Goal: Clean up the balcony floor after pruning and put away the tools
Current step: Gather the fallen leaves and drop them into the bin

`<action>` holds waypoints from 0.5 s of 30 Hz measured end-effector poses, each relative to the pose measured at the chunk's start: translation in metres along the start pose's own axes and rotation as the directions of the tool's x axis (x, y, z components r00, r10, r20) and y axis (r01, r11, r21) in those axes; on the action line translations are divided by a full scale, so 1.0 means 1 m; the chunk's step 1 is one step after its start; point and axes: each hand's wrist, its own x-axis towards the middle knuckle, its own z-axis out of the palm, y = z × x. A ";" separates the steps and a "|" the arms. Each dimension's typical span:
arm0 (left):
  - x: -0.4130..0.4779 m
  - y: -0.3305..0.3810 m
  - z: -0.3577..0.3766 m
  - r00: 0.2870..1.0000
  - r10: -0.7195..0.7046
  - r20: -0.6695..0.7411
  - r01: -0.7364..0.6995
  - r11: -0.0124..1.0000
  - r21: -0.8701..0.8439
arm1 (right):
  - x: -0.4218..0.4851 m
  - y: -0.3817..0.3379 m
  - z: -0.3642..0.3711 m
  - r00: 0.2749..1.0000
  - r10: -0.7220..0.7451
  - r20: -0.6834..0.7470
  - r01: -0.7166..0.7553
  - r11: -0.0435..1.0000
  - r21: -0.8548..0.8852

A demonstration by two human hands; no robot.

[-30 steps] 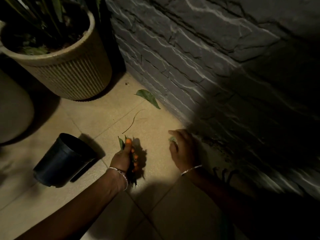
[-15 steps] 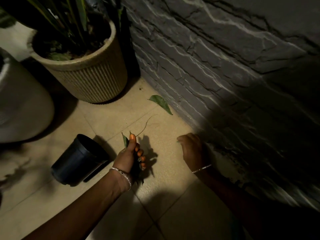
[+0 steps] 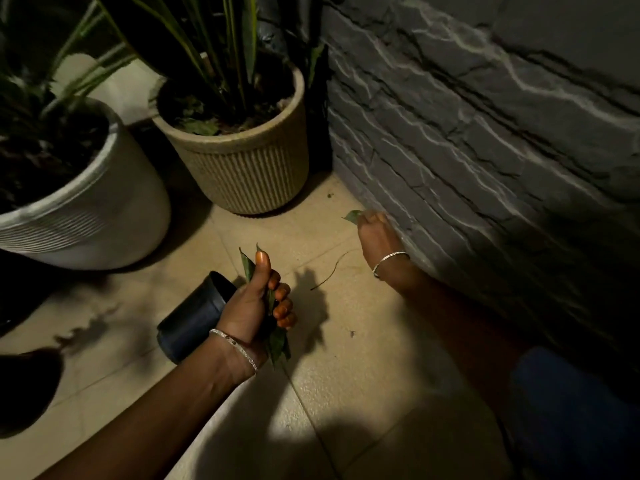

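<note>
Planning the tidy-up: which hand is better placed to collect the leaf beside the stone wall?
Right. The right hand is at the leaf by the wall; the left hand grips a bunch of leaves.

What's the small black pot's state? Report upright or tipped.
Tipped: the small black pot lies on its side on the tiled floor, open mouth toward the beige ribbed planter.

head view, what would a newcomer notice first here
The left hand in the middle, with orange nails, holds a bunch of green leaves over the tiled floor. To its left a small black pot lies on its side. The right hand reaches a single leaf at the foot of the dark stone wall; blur hides whether it pinches it.
</note>
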 end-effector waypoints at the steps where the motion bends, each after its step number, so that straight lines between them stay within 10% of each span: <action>1: -0.001 0.001 -0.003 1.000 0.000 -0.001 0.000 1.000 -0.005 | 0.001 -0.001 0.003 1.000 0.004 0.027 -0.004 0.999 0.033; 15: 0.009 0.015 -0.016 0.999 0.021 -0.038 -0.024 0.998 -0.064 | -0.018 -0.006 0.001 0.994 0.111 0.013 -0.111 0.990 0.086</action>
